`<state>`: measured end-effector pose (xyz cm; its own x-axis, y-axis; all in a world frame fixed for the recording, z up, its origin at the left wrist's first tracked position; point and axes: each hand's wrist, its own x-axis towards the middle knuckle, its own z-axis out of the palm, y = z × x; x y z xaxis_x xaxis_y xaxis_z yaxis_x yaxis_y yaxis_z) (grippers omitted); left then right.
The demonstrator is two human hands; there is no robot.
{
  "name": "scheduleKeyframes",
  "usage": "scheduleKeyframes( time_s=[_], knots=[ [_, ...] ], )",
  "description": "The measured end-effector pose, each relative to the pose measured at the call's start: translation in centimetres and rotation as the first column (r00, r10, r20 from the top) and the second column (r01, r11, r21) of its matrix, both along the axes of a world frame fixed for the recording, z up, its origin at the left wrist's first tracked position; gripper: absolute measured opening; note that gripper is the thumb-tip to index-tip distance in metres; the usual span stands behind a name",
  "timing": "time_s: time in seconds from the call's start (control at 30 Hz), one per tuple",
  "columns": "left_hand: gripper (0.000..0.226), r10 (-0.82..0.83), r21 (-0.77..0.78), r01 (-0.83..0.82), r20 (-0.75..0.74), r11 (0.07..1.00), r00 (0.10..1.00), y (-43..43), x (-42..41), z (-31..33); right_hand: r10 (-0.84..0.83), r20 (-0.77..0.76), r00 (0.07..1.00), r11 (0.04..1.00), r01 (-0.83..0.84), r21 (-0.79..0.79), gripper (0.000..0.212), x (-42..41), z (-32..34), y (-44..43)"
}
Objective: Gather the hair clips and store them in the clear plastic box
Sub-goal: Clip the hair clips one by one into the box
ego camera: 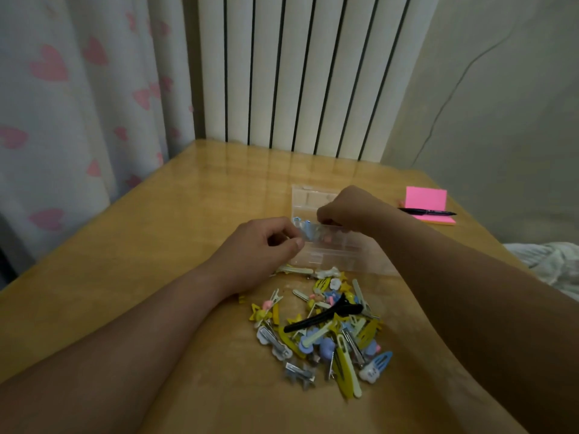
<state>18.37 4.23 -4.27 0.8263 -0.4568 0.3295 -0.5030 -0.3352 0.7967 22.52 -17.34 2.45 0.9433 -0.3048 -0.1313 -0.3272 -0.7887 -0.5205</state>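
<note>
Your left hand (269,242) pinches the left end of the box (341,252), thumb and forefinger on its rim. Your right hand (347,208) hangs over the box's far rim with fingers curled tight; whether they pinch anything, you cannot tell from here. The box lies on the bench (188,198), long axis left to right, lid up at the back. Blue clips (305,228) sit in its left end. The pile (326,346) lies just in front of the box, with a black clip (322,317) slanting from near-left to far-right.
</note>
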Motion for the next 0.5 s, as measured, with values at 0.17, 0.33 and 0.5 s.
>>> scheduleKeyframes(
  time_s=[0.17,0.33,0.5],
  knots=[
    [0.010,0.000,0.002,0.000,-0.001,1.000,1.000,0.0,-0.1,0.2,0.022,0.057,0.998,0.999,-0.021,-0.027,0.031,-0.1,-0.5,-0.8],
    [0.012,0.003,-0.003,-0.003,-0.006,1.000,1.000,0.0,-0.1,0.2,0.089,0.180,0.980,0.996,-0.082,-0.045,0.026,-0.4,-1.4,-1.6],
    [0.014,0.009,0.004,-0.009,-0.012,1.000,1.000,0.0,-0.2,0.3,0.084,0.410,0.908,0.994,-0.103,0.026,0.021,-3.0,-1.8,-1.6]
  ],
)
